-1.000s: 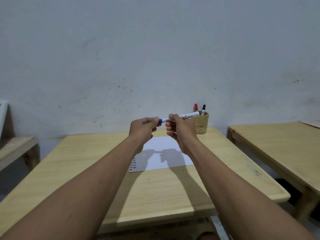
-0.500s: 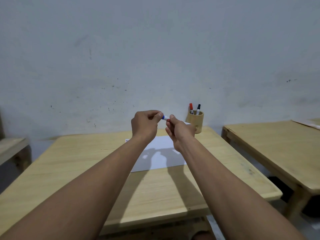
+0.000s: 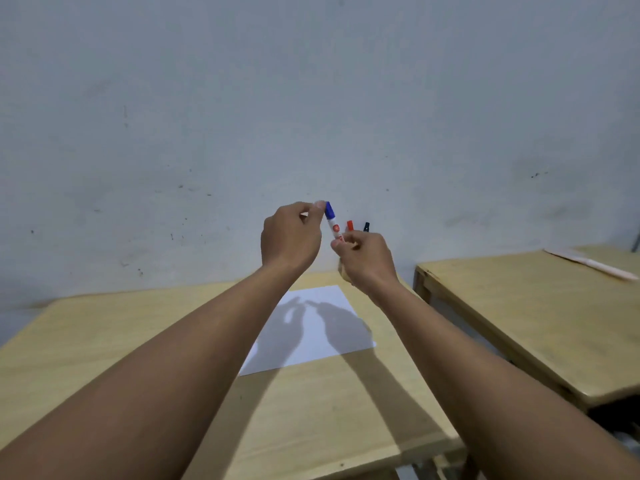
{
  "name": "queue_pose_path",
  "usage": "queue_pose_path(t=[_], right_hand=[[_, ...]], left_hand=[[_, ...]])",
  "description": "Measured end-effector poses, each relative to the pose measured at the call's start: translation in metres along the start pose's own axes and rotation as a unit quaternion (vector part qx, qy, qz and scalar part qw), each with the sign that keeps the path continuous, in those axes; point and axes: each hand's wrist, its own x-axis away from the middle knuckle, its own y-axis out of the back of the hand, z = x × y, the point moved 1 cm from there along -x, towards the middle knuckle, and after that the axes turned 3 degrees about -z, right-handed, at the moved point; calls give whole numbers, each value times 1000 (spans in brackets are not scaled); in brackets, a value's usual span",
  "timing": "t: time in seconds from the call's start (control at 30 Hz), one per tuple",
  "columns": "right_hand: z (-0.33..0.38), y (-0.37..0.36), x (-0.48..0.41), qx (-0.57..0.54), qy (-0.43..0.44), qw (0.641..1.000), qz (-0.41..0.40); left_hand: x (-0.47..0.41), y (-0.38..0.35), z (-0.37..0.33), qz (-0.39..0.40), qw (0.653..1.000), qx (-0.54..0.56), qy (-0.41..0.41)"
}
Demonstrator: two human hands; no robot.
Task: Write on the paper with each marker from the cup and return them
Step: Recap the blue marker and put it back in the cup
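Note:
I hold a white marker with a blue cap [image 3: 331,221] nearly upright in the air above the table, cap end up. My left hand [image 3: 291,237] pinches the blue cap with its fingertips. My right hand [image 3: 367,261] grips the lower part of the barrel. Just behind my right hand the caps of a red marker [image 3: 349,225] and a black marker [image 3: 366,226] stick up; my right hand hides almost all of the cup that holds them. A white sheet of paper [image 3: 332,299] lies flat on the wooden table [image 3: 104,341] below my hands, with their shadows across it.
A second wooden table [image 3: 519,306] stands to the right across a narrow gap, with a pale long object [image 3: 588,264] near its far edge. A grey wall rises right behind both tables.
The marker has swung from lying level between my hands to nearly upright with the blue cap on top. Both hands have risen in view.

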Motion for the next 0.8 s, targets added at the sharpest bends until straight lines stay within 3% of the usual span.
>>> queue_pose_path(t=[0.2,0.47,0.8], right_hand=[[-14,26,-64,44,11,999,-10],[-36,33,-143,96,32,994,-29],[-85,3,-173,173,-20,984,29]], left_hand=[[-17,-62,33,34,996,11,80],[-34,-153,76,144,984,7,105],[-44,-209,101,153,983,-58,88]])
